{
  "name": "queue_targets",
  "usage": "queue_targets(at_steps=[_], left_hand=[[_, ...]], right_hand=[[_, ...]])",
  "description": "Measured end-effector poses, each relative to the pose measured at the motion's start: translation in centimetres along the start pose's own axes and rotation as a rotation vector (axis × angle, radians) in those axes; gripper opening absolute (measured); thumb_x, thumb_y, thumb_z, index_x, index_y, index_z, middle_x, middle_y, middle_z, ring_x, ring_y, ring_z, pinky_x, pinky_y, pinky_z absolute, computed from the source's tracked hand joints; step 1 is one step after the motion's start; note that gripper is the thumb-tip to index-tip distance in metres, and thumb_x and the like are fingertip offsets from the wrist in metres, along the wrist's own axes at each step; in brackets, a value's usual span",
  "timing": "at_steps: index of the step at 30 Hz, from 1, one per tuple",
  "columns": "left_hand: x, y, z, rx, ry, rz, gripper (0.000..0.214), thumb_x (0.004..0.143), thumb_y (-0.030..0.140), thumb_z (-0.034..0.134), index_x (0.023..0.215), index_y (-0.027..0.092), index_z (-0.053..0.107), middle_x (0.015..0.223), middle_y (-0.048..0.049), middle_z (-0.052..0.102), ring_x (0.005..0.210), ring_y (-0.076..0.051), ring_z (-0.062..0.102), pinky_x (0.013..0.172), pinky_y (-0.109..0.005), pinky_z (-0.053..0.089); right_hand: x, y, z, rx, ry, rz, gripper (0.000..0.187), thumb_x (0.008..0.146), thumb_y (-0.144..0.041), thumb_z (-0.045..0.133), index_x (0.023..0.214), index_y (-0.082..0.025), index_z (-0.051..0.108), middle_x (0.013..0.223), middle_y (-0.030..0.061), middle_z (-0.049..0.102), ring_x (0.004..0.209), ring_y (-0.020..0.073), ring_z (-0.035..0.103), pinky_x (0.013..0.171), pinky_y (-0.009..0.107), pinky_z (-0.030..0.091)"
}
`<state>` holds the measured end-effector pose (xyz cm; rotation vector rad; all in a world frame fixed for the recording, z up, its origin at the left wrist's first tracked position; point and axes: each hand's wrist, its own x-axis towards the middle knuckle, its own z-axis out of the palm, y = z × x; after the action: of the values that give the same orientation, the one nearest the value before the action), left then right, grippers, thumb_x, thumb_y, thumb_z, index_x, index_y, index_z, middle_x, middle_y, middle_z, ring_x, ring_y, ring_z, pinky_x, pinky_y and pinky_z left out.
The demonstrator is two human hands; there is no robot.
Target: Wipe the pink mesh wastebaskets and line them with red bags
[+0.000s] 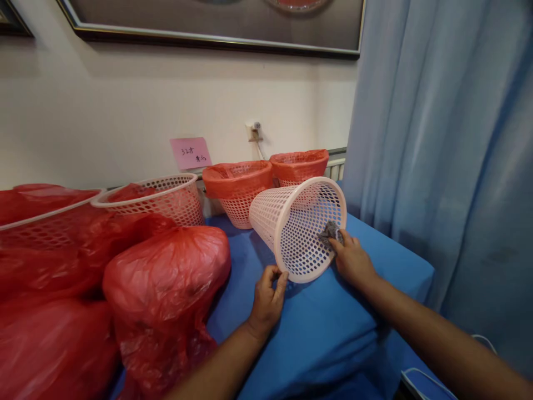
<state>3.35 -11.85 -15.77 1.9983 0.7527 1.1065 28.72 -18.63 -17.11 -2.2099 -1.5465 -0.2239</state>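
A pale pink perforated plastic wastebasket lies tipped on its side, its round mouth turned toward me. My left hand pinches the lower left of its rim between thumb and fingers. In my right hand is a crumpled grey cloth, held at the inner wall just inside the mouth on the right. The fingers close around the cloth, hiding part of it. Under the wastebasket is a blue tablecloth.
Two baskets with red liners, a left one and a right one, stand behind. Full red plastic bags and larger pink baskets crowd the left. A blue curtain hangs right; a pink note is on the wall.
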Motion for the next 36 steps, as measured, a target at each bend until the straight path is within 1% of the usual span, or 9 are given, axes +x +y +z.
queue_targets(at_steps=[6,10,14,16,19,21,24,29,36], left_hand=[[-0.1,-1.5,1.0,0.001,-0.354,-0.078,0.025,0.093,0.034,0.058,0.107,0.018,0.07,0.106,-0.0079,0.077,0.096,-0.023,0.071,0.091,-0.035,0.055],[0.2,-1.7,0.8,0.04,-0.348,-0.096,0.032,0.095,0.036,0.053,0.115,0.019,0.072,0.115,-0.0082,0.077,0.105,-0.026,0.071,0.099,-0.04,0.053],[0.3,-0.9,0.3,0.013,-0.344,-0.051,0.033,0.096,0.038,0.052,0.116,0.019,0.071,0.113,-0.0078,0.077,0.103,-0.025,0.071,0.097,-0.039,0.054],[0.1,-0.4,-0.1,0.019,-0.23,-0.006,0.031,0.097,0.038,0.051,0.11,0.018,0.07,0.105,-0.0074,0.077,0.098,-0.023,0.07,0.092,-0.036,0.055],[-0.1,0.0,-0.6,0.05,-0.025,0.024,0.028,0.097,0.04,0.05,0.091,0.018,0.066,0.085,-0.0039,0.072,0.081,-0.018,0.067,0.08,-0.03,0.055],[-0.2,0.0,-0.7,0.037,0.022,0.023,0.027,0.097,0.041,0.052,0.087,0.019,0.063,0.08,-0.0024,0.069,0.076,-0.017,0.064,0.076,-0.028,0.054],[-0.2,-0.2,-0.2,0.008,-0.091,-0.001,0.024,0.096,0.04,0.054,0.095,0.019,0.065,0.089,-0.0046,0.073,0.084,-0.019,0.068,0.081,-0.03,0.055],[-0.3,-1.2,0.7,0.09,-0.378,-0.05,0.027,0.092,0.037,0.061,0.111,0.02,0.07,0.112,-0.0091,0.076,0.104,-0.025,0.07,0.095,-0.039,0.054],[0.0,-2.0,0.7,0.057,-0.289,-0.107,0.033,0.095,0.035,0.055,0.118,0.018,0.069,0.121,-0.0107,0.074,0.111,-0.027,0.069,0.102,-0.044,0.051]], right_hand=[[-2.9,-3.6,1.4,0.333,-0.083,-0.256,0.059,0.081,-0.008,0.057,0.137,-0.025,0.059,0.152,0.0123,0.041,0.135,0.0282,0.047,0.113,0.046,0.042],[-3.4,-4.3,1.5,0.513,-0.145,-0.299,0.061,0.077,-0.005,0.057,0.134,-0.025,0.062,0.152,0.0124,0.042,0.14,0.0262,0.044,0.115,0.044,0.039],[-2.6,-3.4,1.0,0.455,-0.158,-0.35,0.061,0.076,-0.004,0.057,0.132,-0.025,0.063,0.152,0.0114,0.043,0.137,0.026,0.047,0.114,0.044,0.041],[-1.7,-2.4,0.6,0.317,-0.142,-0.344,0.056,0.078,-0.005,0.056,0.128,-0.026,0.066,0.153,0.0101,0.044,0.134,0.0277,0.049,0.111,0.046,0.043],[-0.1,-0.5,-0.1,0.086,-0.063,-0.198,0.048,0.085,-0.007,0.051,0.125,-0.027,0.068,0.152,0.0099,0.045,0.124,0.0298,0.053,0.103,0.047,0.048],[0.5,0.2,-0.1,0.013,0.0,-0.098,0.048,0.088,-0.008,0.049,0.127,-0.028,0.067,0.153,0.0102,0.044,0.119,0.0294,0.055,0.099,0.047,0.05],[0.1,-0.3,0.7,0.054,0.004,-0.069,0.047,0.086,-0.009,0.054,0.128,-0.029,0.066,0.152,0.0098,0.045,0.12,0.0294,0.054,0.101,0.047,0.049],[-2.3,-3.4,1.9,0.399,-0.071,-0.173,0.054,0.08,-0.009,0.058,0.132,-0.025,0.063,0.151,0.0108,0.044,0.137,0.0268,0.046,0.114,0.045,0.04],[-3.5,-4.9,2.1,0.61,-0.094,-0.198,0.056,0.077,-0.008,0.058,0.129,-0.025,0.064,0.151,0.0097,0.043,0.14,0.024,0.045,0.116,0.043,0.039]])
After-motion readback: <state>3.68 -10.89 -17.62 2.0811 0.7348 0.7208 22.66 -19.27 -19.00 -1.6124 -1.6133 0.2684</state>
